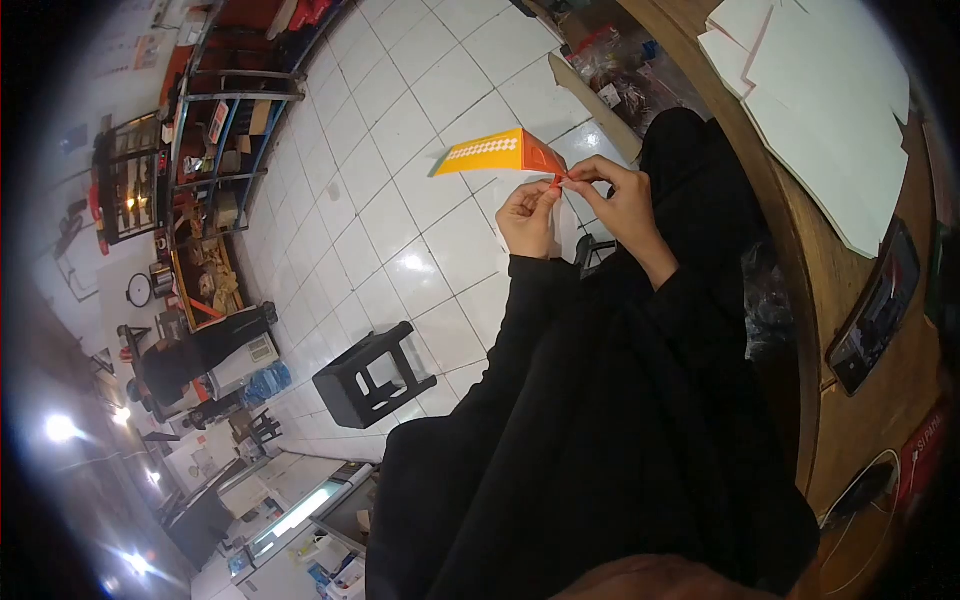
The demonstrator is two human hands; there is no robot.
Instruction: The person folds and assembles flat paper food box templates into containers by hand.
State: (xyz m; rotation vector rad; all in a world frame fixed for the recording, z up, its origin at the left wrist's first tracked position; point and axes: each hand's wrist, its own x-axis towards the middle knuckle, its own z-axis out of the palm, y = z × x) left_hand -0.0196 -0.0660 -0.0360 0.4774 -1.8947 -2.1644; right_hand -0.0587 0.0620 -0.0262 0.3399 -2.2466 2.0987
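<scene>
A yellow and orange printed card piece point(486, 152), folded with a white pattern on its yellow side, is held up over the tiled floor. At its lower orange corner, my left hand point(530, 216) pinches the edge between thumb and fingers. My right hand point(622, 205) grips the same corner from the other side, its fingertips close to those of my left hand. The exact fold between the fingertips is too small to make out.
On the right, a wooden table point(800, 215) bears white sheets point(830, 125) and a dark phone point(876, 305). A black stool point(372, 377) stands on the floor point(400, 200). Shelves point(225, 130) line the far side, where a person in dark clothes point(190, 355) is standing.
</scene>
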